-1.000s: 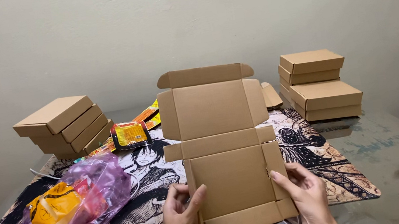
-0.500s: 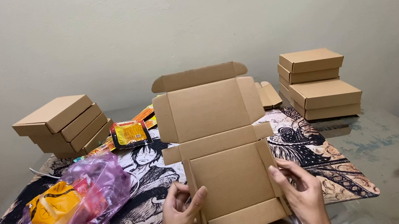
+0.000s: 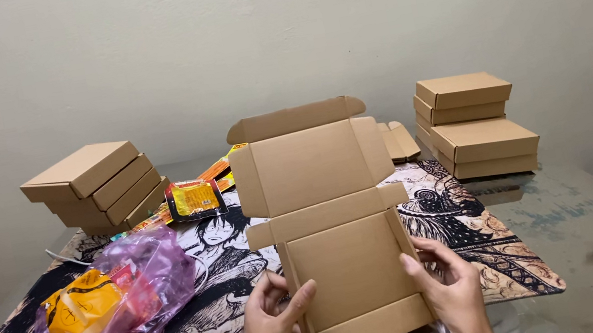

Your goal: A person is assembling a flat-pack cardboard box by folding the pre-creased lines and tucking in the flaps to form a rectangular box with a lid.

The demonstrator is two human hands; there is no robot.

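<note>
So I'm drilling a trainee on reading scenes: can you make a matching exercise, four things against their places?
Things:
1. unfolded cardboard box
2. pink plastic bag
3. leaning stack of closed boxes
4. yellow packet

Places:
A. far left of the mat
B. between left hand and right hand
C. near left of the mat
D. just right of the leaning stack

Pairs: 1-B, 2-C, 3-A, 4-D
</note>
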